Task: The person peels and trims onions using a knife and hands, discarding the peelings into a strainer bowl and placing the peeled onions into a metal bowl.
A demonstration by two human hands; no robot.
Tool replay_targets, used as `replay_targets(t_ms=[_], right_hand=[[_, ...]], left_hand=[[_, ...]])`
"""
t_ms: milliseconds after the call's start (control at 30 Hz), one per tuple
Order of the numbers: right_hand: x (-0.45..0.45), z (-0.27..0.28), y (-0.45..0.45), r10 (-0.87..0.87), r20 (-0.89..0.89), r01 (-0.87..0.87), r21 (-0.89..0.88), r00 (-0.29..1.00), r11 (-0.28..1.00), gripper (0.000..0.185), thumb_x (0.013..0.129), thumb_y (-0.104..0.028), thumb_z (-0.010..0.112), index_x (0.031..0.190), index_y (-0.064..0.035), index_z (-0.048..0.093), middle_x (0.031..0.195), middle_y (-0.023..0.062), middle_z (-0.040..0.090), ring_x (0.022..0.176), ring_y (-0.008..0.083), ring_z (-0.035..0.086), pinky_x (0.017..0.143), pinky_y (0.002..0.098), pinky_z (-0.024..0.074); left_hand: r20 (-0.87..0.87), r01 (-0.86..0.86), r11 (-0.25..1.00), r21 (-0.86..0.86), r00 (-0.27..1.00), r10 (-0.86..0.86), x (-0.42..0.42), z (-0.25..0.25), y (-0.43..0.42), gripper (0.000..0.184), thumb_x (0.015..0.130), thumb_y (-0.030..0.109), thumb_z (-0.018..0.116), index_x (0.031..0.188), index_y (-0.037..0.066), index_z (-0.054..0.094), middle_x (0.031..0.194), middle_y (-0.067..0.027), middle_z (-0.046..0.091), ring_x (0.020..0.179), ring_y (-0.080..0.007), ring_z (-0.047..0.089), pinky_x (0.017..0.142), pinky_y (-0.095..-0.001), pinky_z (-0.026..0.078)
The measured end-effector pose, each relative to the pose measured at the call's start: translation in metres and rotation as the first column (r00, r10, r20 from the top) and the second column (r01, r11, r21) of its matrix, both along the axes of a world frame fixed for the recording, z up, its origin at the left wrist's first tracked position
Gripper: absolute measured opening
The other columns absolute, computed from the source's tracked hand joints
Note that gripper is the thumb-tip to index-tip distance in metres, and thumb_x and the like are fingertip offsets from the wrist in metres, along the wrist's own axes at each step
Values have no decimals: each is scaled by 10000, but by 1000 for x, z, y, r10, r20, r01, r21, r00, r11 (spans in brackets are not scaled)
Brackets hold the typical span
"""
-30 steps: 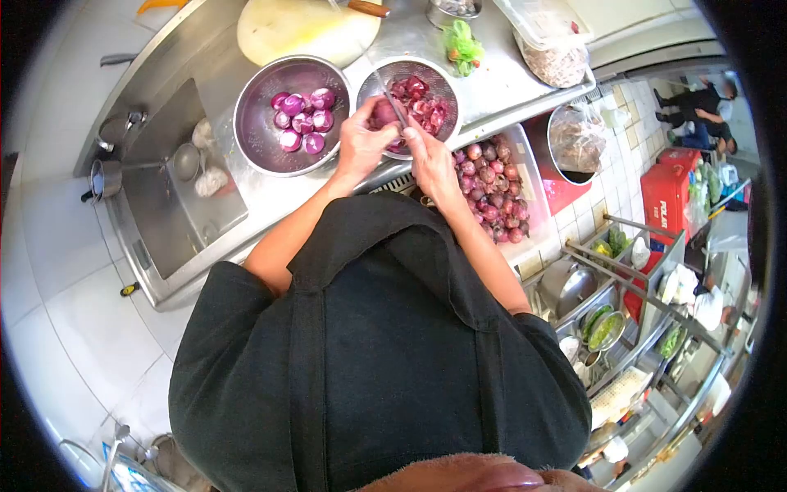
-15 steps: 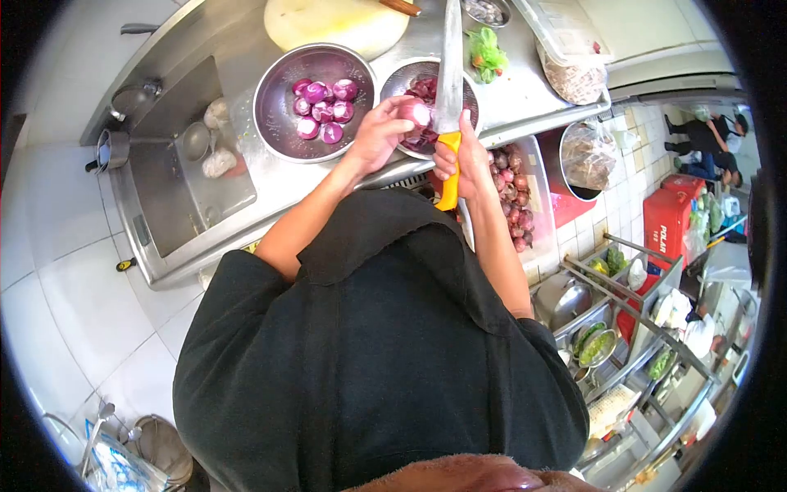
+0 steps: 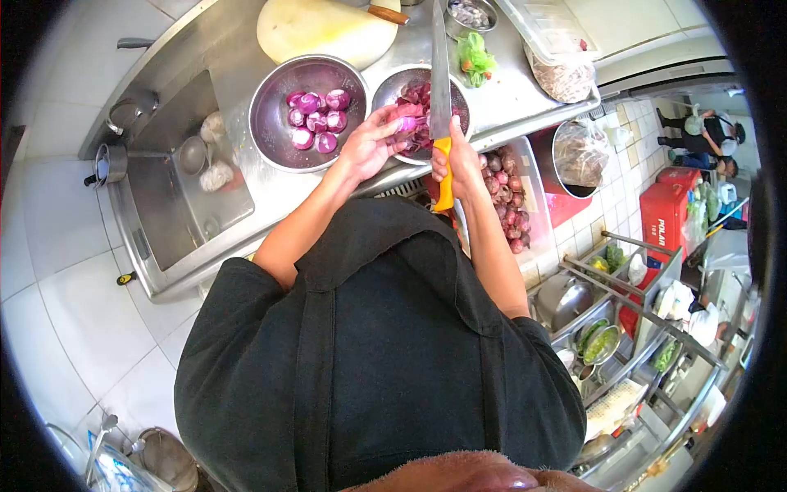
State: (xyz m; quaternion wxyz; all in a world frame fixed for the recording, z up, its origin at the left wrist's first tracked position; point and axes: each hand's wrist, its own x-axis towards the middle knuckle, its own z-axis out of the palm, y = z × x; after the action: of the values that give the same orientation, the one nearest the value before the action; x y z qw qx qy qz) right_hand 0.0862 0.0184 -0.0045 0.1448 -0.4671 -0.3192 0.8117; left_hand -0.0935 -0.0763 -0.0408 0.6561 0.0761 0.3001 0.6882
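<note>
A red onion (image 3: 406,125) is in the fingers of my left hand (image 3: 366,148), partly hidden by them. It is over the near-left side of a metal colander (image 3: 381,92) with dark purple onion skins (image 3: 420,94) inside. My right hand (image 3: 461,164) is wrapped around the yellow handle of a large knife (image 3: 441,70). The blade points away from me and crosses above the colander. Left of it, a metal bowl (image 3: 264,123) holds several peeled red onions (image 3: 309,103). Below my right wrist, unpeeled red onions (image 3: 510,197) fill a plastic bin (image 3: 534,184).
A round yellowish cutting board (image 3: 320,33) with a wooden-handled tool lies at the back of the steel counter. The sink (image 3: 180,221) on the left contains a ladle-like bowl and pale bundles. Farther right are metal shelves (image 3: 648,320), a red cooler (image 3: 662,209) and people (image 3: 709,135).
The onion in my left hand has turned and moved slightly down and left, now more covered by the fingers. My right hand keeps the knife upright. The view has shifted slightly.
</note>
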Motion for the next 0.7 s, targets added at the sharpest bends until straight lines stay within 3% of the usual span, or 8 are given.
replay_targets(t_ms=[133,267,333,433,467,533,600,700], right_hand=[[1,-3,1,-73,39,74,-21,997,997,606,961,-692,437,948,-90,515,525,-4,397,396,133,394,394,299,340],[5,1,1,-62,125,56,51,990,997,579,981,-654,440,893,-86,512,533,9,429,401,136,409,397,295,349],[7,3,0,23,162,-48,150,987,988,554,997,-618,444,867,-84,513,539,16,449,403,133,416,399,294,355],[10,15,-9,78,312,-209,411,947,887,560,1012,-561,461,1047,-26,623,537,7,442,414,105,407,404,267,349],[11,17,-13,92,343,-262,492,935,830,613,1017,-515,480,1337,-1,577,674,104,630,600,173,620,568,306,500],[12,13,-23,79,432,-358,616,898,702,597,1014,-495,494,1405,-44,525,917,175,694,870,250,672,770,348,516],[11,1,-35,23,397,-340,754,918,562,538,1001,-470,519,1380,-92,570,1293,248,612,1273,365,560,1047,420,425],[15,12,-47,42,534,-472,705,845,529,512,1011,-438,527,1359,-67,584,1191,260,665,1186,351,627,989,388,461]], left_hand=[[180,32,991,130,982,-55,-6,-13,-6,439,959,93,596,1376,68,462,1283,-104,623,1183,-257,600,938,-382,497],[304,11,996,90,952,-38,-13,-8,-5,333,950,62,596,1279,40,550,1229,-120,642,1136,-280,622,961,-394,505],[189,-48,998,47,981,39,-12,-17,3,314,937,35,615,1247,34,565,1187,-116,650,1113,-266,629,964,-386,517],[87,-117,993,6,989,116,-7,-15,9,315,915,12,652,1219,26,569,1130,-104,654,1071,-231,635,968,-375,532],[51,-123,992,11,991,123,-5,-11,10,330,920,36,656,1235,24,558,1138,-106,652,1075,-226,634,976,-377,527],[-39,-128,992,-7,991,128,-3,-3,12,329,933,71,650,1244,25,553,1152,-103,651,1078,-218,633,972,-376,521],[-147,-136,989,-55,981,127,-3,3,13,293,951,90,630,1230,30,564,1163,-92,653,1077,-212,632,951,-368,521],[-214,-125,992,18,969,126,-5,0,14,282,967,112,611,1235,32,573,1185,-83,652,1077,-202,628,936,-353,511]])
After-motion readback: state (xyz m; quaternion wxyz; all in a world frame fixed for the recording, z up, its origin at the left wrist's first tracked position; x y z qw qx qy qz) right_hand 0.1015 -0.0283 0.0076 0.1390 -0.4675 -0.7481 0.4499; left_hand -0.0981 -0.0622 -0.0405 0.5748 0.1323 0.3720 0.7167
